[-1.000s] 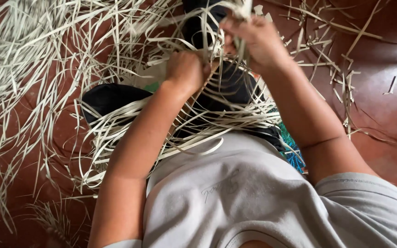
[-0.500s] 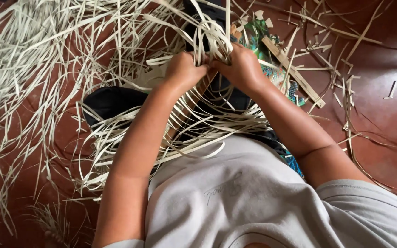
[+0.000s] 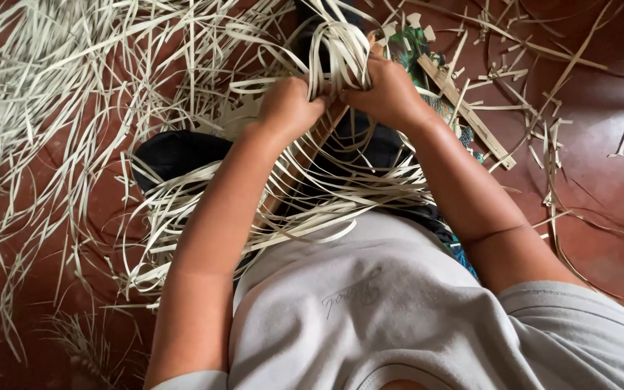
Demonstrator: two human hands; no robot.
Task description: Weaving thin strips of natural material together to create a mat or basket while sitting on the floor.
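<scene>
Both hands meet over the lap of a person seated on a glossy reddish-brown floor (image 3: 601, 180). Fingers of the left hand (image 3: 288, 106) are curled tight around a bundle of pale, flat dried-leaf strips (image 3: 341, 50), and the right hand (image 3: 388, 94) is clenched on the same bundle just beside it, knuckles touching. From the two fists the strips fan upward and also trail down across dark trousers (image 3: 175, 155) toward a light grey T-shirt (image 3: 370, 310). More loose pale strips (image 3: 52, 108) lie scattered over the floor to the left. A flat wooden slat (image 3: 467, 112) rests at an angle to the right of the hands, partly on a green patterned cloth (image 3: 417, 47).
</scene>
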